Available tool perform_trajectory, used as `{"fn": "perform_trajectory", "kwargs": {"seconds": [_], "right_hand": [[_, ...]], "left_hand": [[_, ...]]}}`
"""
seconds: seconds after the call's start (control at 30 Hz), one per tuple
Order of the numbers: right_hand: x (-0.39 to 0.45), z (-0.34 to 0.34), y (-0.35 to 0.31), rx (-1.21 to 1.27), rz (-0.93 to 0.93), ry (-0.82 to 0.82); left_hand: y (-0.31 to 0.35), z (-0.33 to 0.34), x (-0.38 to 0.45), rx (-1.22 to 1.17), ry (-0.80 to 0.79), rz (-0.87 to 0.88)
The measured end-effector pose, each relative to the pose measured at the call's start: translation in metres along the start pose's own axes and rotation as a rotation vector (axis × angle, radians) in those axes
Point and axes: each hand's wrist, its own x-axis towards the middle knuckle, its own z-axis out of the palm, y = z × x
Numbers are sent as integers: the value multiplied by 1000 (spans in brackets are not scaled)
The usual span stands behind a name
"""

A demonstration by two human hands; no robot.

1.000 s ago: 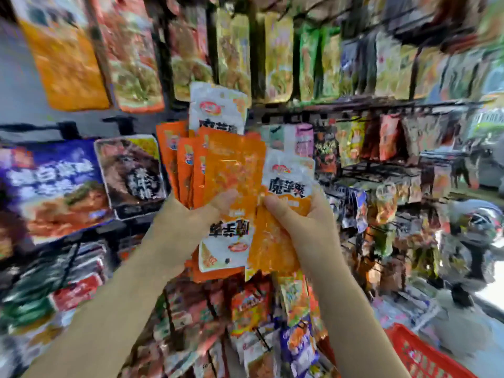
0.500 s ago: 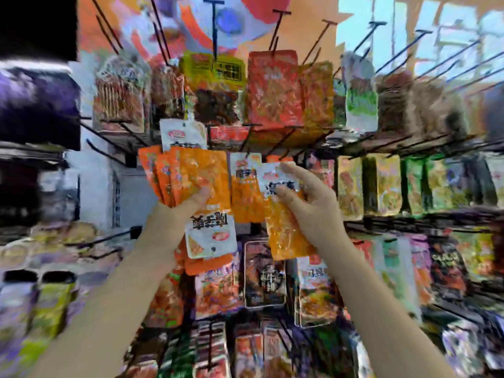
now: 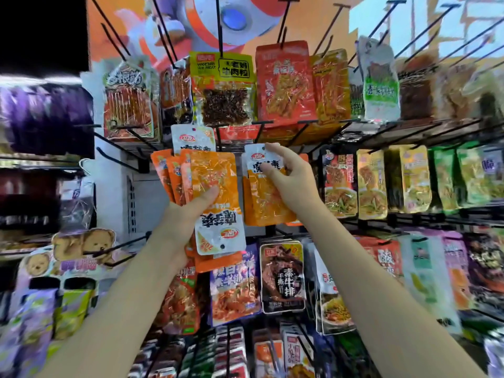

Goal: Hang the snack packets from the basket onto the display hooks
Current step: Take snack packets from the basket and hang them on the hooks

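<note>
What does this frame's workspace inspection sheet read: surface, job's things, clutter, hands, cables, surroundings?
Surface: black wire display rack with hooks, mostly stocked.
Job's things: fanned stack of orange-and-white plastic snack packets; single orange-and-white snack packet raised toward a hook.
Clutter: nothing seen.
Hands: left hand grips the stack; right hand pinches the single packet's top.
Cables: nothing seen.
Surroundings: orange cartoon wall poster; bear-printed display box.

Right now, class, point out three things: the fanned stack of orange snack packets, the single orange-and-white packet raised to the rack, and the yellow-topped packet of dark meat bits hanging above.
Fanned stack of orange snack packets (image 3: pixel 214 173), head view, front packet's face.
Single orange-and-white packet (image 3: pixel 268 205), head view, orange lower body.
Yellow-topped packet of dark meat bits (image 3: pixel 225 105), head view, clear window.
</note>
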Motion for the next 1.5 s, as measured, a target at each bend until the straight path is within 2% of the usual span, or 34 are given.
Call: {"fn": "perform_trajectory", "kwargs": {"seconds": [0.4,0.87,1.5], "right_hand": [[2,2,3,-51,-38,7],[5,6,-3,-156,-29,-10],[9,4,-1,4,-11,1]], "left_hand": [[5,11,-14,-161,-109,74],[-1,9,-18,-156,-53,40],[1,11,-17,-160,-74,24]]}}
